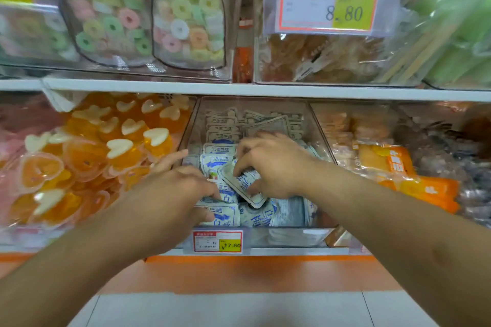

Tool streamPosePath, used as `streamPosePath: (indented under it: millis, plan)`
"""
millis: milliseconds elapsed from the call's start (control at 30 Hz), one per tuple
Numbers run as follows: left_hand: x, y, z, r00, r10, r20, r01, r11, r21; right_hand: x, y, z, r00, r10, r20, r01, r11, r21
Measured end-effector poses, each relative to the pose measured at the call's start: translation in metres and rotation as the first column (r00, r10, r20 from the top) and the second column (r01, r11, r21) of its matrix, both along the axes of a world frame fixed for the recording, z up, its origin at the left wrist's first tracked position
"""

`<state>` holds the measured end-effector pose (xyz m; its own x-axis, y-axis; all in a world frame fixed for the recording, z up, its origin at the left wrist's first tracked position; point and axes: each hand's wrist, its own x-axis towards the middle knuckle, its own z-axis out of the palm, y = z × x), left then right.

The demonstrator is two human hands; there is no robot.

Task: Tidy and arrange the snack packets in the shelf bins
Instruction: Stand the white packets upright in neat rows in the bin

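Lower shelf, middle: one clear plastic bin [189, 125] holding white-and-blue snack packets [218, 215] (too many and too overlapped to count; a row stands upright toward the far end, the near ones lie jumbled).

Right hand [268, 159]: inside the bin, fingers curled down, thumb and fingertips pinching one tilted white-and-blue packet [245, 188] that lies on top of the near packets.

Left hand [178, 188]: at the near left of the same bin, fingers bent over the packets along the left wall; its fingertips are hidden among the packets, so I cannot tell whether it holds one or only presses on them.

Bin front: one red-bordered price tag [217, 241] with a yellow patch reading 17.80.

Lower shelf, left: one bin of orange heart-shaped jelly cups [85, 156] with white heart centres (uncounted heap).

Lower shelf, right: one bin with orange wrapped snacks [390, 164] near its front and darker items behind, blurred.

Upper shelf, left: two clear pouches of pastel ring candies [183, 24], side by side.

Upper shelf, right: one bin of pale brown dried snacks [324, 58], fronted by one large price tag [329, 0] reading 8.80.

Far right, upper: green packaging [457, 24], blurred.
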<state>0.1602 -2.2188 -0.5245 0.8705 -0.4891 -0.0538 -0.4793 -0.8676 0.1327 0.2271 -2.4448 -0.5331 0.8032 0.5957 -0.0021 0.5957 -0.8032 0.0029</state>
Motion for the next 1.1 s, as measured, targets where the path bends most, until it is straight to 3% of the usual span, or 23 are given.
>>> streamPosePath:
  millis: [167, 300, 433, 833, 1100]
  plan:
    - [0.004, 0.014, -0.005, 0.988, -0.132, 0.086, 0.132, 0.991, 0.007, 0.002, 0.009, 0.001, 0.989, 0.068, 0.132, -0.058, 0.995, -0.082]
    - [0.003, 0.016, -0.003, 0.985, -0.135, 0.112, 0.138, 0.99, -0.025, 0.008, 0.026, -0.015, 0.989, 0.055, -0.137, -0.04, 0.993, 0.107]
    - [0.001, 0.022, -0.007, 0.979, -0.137, 0.147, 0.153, 0.983, -0.098, 0.013, 0.023, -0.024, 0.976, 0.014, -0.219, 0.012, 0.993, 0.114]
    - [-0.005, 0.028, -0.005, 0.975, -0.116, 0.191, 0.135, 0.987, -0.085, 0.011, 0.024, -0.011, 0.917, -0.09, -0.389, 0.174, 0.967, 0.186]
    - [-0.004, 0.03, -0.007, 0.976, -0.115, 0.185, 0.138, 0.983, -0.117, 0.015, 0.044, -0.023, 0.952, -0.173, -0.254, 0.22, 0.96, 0.173]
